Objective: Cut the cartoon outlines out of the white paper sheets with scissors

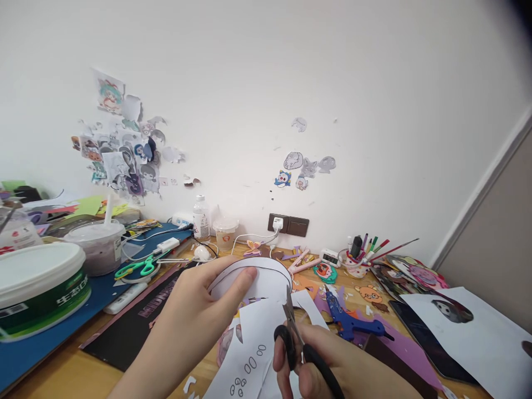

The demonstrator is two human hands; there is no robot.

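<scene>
I take the white printed sheet [253, 338] as my landmark: it sits low in the middle of the view, just above the wooden tabletop [75, 371], curled up and away from me at its far end. My left hand [195, 316] is closed on that curl, thumb laid flat along the top of the arc, so the paper stands as a stiff, rounded band rather than flopping. My right hand [332, 371], just right of the sheet, is closed through the loops of the black-handled scissors [297, 343], whose blades point up into the sheet's right edge, seemingly parted a little around it. To do this cut well I judge the paper should be fed and turned by the left hand while the scissors stay nearly in place, taking short bites close to the pivot, since thin paper tears when pulled. The small oval outlines printed near the sheet's lower edge look fiddly and want slow work. Well left of the sheet stands a large white plastic tub [39, 282] with a green label, smooth and glossy. Right of the sheet lies a blue glue gun [347, 320], hard and angular, on purple paper. Far left of the sheet, green-handled scissors [139, 267] rest on a blue mat. Small paper scraps lie below the sheet.
</scene>
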